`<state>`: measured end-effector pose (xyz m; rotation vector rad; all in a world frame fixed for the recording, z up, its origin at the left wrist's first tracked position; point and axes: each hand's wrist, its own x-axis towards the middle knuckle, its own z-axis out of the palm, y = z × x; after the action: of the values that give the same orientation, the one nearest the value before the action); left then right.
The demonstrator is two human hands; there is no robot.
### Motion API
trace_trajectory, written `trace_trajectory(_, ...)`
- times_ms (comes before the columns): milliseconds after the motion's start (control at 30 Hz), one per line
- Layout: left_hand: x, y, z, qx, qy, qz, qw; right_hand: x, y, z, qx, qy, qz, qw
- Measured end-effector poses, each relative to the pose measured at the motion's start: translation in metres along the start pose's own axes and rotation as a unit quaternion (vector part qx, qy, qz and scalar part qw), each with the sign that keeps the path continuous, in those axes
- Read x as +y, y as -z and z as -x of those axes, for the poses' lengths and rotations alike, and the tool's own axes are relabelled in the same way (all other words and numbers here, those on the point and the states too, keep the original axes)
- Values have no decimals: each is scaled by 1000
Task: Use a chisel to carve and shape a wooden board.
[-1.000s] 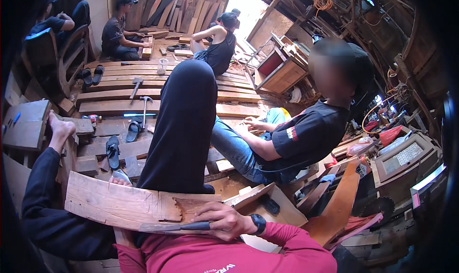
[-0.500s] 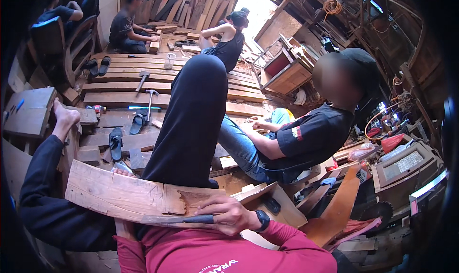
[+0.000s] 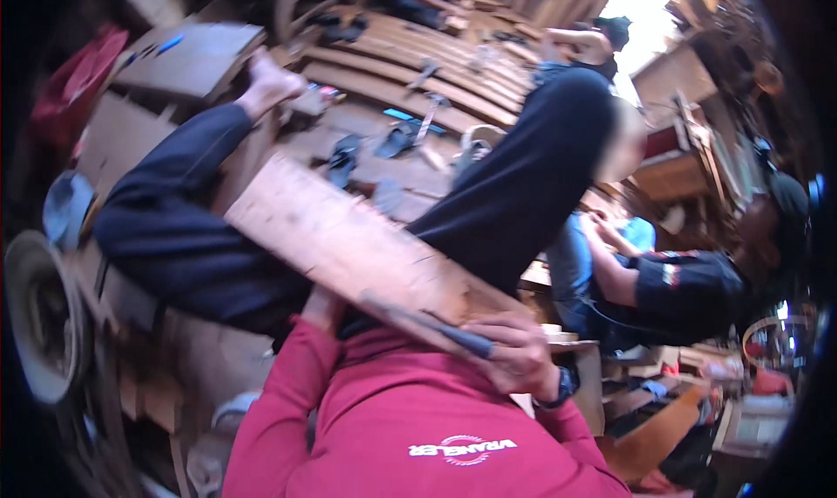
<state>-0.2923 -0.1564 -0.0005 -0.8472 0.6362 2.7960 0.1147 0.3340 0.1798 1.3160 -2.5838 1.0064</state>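
Timber beams (image 3: 392,45) fill the background; right hand (image 3: 516,350), fingers gripping a board (image 3: 349,241), dark-handled tool (image 3: 466,337) along its edge; left hand (image 3: 323,304) beneath, finger state indiscernible.

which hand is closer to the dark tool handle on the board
Right. The right hand is right at the end of the tool handle. The left hand, mostly hidden, is under the board, well to the handle's left.
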Motion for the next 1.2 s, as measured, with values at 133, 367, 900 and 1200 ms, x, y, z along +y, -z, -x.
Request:
trace_trajectory(133,17,-12,3,4,33,1,999,2,-10,-3,-6,-23,6,1000)
trace_trajectory(367,32,3,5,-8,65,-18,998,-9,-27,-32,-17,-7,0,1000)
trace_trajectory(900,36,-1,25,18,29,-2,999,-13,-23,-35,-35,5,43,998)
trace_trajectory(1200,19,-20,40,59,26,70,995,-13,-40,-44,-39,-33,12,999)
